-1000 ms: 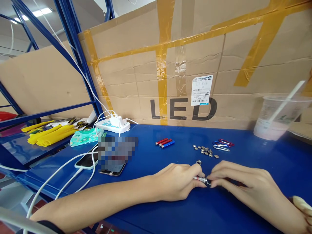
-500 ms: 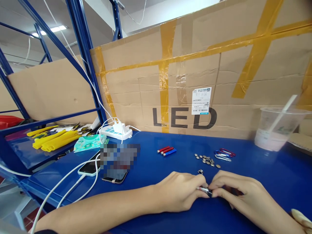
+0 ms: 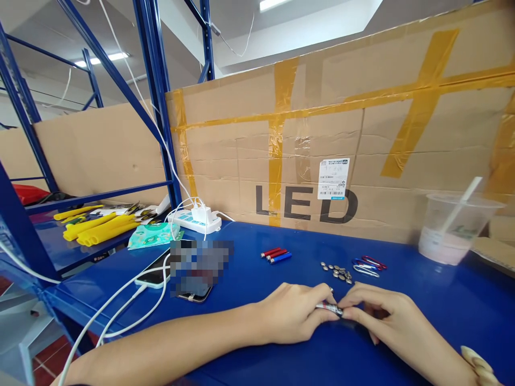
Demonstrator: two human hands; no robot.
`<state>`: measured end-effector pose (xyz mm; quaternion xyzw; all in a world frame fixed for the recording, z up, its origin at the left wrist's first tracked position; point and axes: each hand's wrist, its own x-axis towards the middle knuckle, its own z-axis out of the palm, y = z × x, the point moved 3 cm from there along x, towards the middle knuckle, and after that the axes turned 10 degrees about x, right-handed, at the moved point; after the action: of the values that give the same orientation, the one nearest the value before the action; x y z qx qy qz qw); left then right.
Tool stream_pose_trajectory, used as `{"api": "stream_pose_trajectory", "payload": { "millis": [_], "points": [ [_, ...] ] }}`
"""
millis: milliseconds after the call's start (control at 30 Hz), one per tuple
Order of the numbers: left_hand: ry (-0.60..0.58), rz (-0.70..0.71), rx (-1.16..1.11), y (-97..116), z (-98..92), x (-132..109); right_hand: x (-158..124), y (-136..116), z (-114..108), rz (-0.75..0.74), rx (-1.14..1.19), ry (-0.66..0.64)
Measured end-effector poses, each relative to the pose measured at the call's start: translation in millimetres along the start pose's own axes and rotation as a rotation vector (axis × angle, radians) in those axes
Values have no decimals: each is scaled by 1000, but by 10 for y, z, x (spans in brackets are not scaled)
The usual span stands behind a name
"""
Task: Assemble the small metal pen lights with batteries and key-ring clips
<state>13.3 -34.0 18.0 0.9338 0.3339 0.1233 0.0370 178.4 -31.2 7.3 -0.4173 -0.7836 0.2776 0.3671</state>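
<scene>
My left hand [image 3: 295, 313] is closed around a slim silver tube [image 3: 329, 307] with printed markings, like a mini flashlight body, its end pointing right. My right hand [image 3: 386, 316] has thumb and forefinger pinched together against that end. Whether a small piece sits between those fingertips is hidden. Just beyond the hands lie several shiny button cells [image 3: 337, 272]. A small metal part [image 3: 331, 290] peeks out behind my left forefinger. Further right are red, blue and silver carabiners [image 3: 368, 265]. Two red tubes [image 3: 273, 252] and a blue tube [image 3: 280, 258] rest further back, left of the cells.
A plastic cup [image 3: 446, 246] with a straw and pink drink stands at the right. Phones [image 3: 197, 295], white cables [image 3: 120, 311], a power strip [image 3: 189, 221] and a green packet [image 3: 155, 235] lie left. Cardboard [image 3: 241, 161] closes the back of the blue table [image 3: 241, 284].
The view has tilted up slightly. My right fingertips have drawn closer to the tube's end, covering more of it. One button cell seen beside my right hand earlier no longer shows.
</scene>
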Motion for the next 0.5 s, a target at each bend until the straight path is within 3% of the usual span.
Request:
{"api": "stream_pose_trajectory", "payload": {
  "millis": [267,500],
  "points": [
    [54,-98,10,-45,-1,12,99,7,9,55,90,68],
    [89,-105,-3,-63,24,11,165,111,56,123,215,-57]
  ]
}}
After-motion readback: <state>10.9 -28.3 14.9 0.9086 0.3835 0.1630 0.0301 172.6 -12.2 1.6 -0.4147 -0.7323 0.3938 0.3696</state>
